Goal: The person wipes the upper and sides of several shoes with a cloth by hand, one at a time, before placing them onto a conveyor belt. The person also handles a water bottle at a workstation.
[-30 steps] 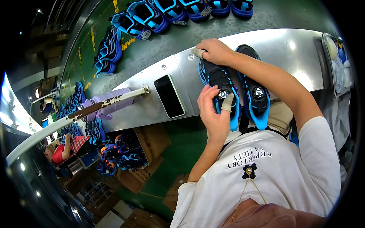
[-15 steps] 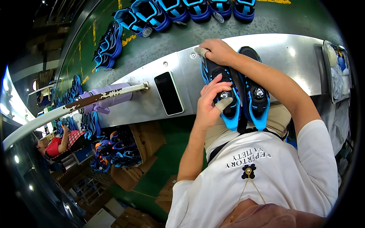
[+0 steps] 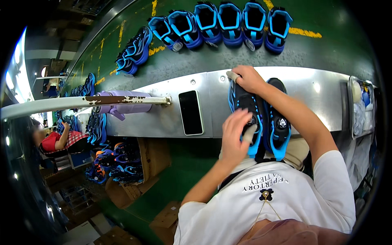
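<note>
Left shoe [image 3: 244,101] laid over near edge of bench [image 3: 316,112] | toe clasped by right hand [image 3: 248,79], presumably for steadiness | left hand [image 3: 234,134] half-curled at dial [image 3: 253,119], grip cannot be told | right shoe [image 3: 281,123] alongside

White short-sleeved T-shirt [image 3: 298,196], dark lettering [image 3: 263,185], black emblem [image 3: 269,197], thin gold necklace [image 3: 260,209], beige trousers [image 3: 300,152], pale finger cots [image 3: 250,133]

Site: appeared to be a shoe factory.
Evidence: a pair of shoes [image 3: 281,123] rested on a metal bench [image 3: 316,104]; matching shoes [image 3: 231,35] stood lined up beyond; heaped shoes [image 3: 125,153] crowded a cardboard box [image 3: 154,161]; a co-worker [image 3: 50,141] was at left.
</note>
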Demonstrator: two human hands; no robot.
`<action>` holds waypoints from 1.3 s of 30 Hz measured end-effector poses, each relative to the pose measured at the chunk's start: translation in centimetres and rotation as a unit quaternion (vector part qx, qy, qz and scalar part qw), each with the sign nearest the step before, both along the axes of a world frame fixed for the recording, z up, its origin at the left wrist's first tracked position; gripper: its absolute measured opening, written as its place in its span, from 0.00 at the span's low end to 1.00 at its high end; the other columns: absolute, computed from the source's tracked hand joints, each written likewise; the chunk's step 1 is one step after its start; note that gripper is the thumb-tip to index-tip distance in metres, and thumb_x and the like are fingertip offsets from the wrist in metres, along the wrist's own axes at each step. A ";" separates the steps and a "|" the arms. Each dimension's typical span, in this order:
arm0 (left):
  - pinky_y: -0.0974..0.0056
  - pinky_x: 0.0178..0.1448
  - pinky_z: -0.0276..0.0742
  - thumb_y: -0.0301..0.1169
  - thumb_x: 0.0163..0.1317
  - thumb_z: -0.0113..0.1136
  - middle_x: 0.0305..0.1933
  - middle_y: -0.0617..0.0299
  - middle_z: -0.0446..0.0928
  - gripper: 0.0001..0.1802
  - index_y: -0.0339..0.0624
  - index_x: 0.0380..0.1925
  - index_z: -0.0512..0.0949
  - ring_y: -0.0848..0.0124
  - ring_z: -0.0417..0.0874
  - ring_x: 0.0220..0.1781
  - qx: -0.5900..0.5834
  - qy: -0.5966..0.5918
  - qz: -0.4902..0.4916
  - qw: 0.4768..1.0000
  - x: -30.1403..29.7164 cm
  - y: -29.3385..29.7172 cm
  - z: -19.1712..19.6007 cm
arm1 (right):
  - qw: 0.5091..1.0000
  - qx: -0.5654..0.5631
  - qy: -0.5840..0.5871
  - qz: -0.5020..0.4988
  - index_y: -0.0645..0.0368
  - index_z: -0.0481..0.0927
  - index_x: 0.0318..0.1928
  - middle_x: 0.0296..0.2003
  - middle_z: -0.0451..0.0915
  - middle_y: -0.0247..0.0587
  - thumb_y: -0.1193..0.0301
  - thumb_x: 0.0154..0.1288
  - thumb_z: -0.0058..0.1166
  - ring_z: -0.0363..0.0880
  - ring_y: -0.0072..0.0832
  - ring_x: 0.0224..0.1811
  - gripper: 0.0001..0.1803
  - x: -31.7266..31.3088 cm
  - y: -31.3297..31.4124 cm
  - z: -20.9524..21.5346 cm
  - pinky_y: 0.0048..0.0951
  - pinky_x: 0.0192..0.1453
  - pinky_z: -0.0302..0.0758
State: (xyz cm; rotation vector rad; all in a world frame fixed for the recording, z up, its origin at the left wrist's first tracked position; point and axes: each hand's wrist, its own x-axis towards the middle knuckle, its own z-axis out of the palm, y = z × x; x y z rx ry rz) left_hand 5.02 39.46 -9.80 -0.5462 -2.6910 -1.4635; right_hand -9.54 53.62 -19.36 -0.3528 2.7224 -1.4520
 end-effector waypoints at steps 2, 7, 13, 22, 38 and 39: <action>0.60 0.53 0.70 0.27 0.52 0.67 0.41 0.55 0.78 0.17 0.41 0.45 0.79 0.56 0.77 0.46 -0.001 0.019 0.019 1.000 2.4 -0.2 1.8 | 0.999 0.002 -0.032 -0.011 0.62 0.81 0.30 0.30 0.78 0.58 0.57 0.65 0.48 0.75 0.55 0.37 0.20 0.0 -0.2 1.0 0.48 0.43 0.70; 0.56 0.55 0.69 0.18 0.44 0.60 0.50 0.51 0.70 0.37 0.49 0.60 0.71 0.53 0.71 0.49 -0.086 -0.086 -0.206 0.971 4.3 -0.5 2.2 | 1.000 0.006 0.001 -0.003 0.63 0.80 0.30 0.31 0.78 0.58 0.58 0.65 0.48 0.75 0.55 0.38 0.20 0.1 -0.3 0.9 0.47 0.43 0.71; 0.59 0.51 0.73 0.18 0.52 0.56 0.46 0.55 0.76 0.20 0.43 0.46 0.79 0.56 0.75 0.46 -0.046 -0.087 -0.196 0.976 3.3 -1.1 2.3 | 1.000 -0.004 0.005 0.011 0.64 0.80 0.31 0.31 0.78 0.58 0.57 0.66 0.46 0.75 0.55 0.38 0.21 0.3 -0.7 0.9 0.46 0.43 0.70; 0.64 0.37 0.80 0.35 0.72 0.44 0.51 0.48 0.76 0.18 0.30 0.51 0.72 0.62 0.83 0.44 0.361 -0.555 0.092 0.744 3.3 -2.6 3.0 | 0.997 0.004 0.081 0.002 0.60 0.81 0.36 0.30 0.74 0.49 0.56 0.65 0.52 0.74 0.47 0.34 0.18 1.0 0.5 3.1 0.41 0.39 0.70; 0.61 0.51 0.82 0.25 0.68 0.47 0.48 0.47 0.76 0.14 0.23 0.47 0.71 0.57 0.81 0.52 0.437 -0.552 0.201 0.681 2.6 -0.1 -0.2 | 0.945 0.045 -0.156 0.284 0.64 0.78 0.38 0.32 0.68 0.47 0.66 0.49 0.64 0.72 0.41 0.34 0.18 7.6 2.4 11.0 0.38 0.37 0.69; 0.61 0.52 0.82 0.24 0.67 0.46 0.48 0.48 0.76 0.13 0.23 0.47 0.71 0.58 0.81 0.52 0.428 -0.554 0.203 0.685 2.6 -0.2 -0.3 | 0.945 0.044 -0.151 0.288 0.65 0.78 0.37 0.32 0.68 0.47 0.64 0.49 0.64 0.71 0.40 0.34 0.18 7.5 2.4 10.8 0.37 0.36 0.68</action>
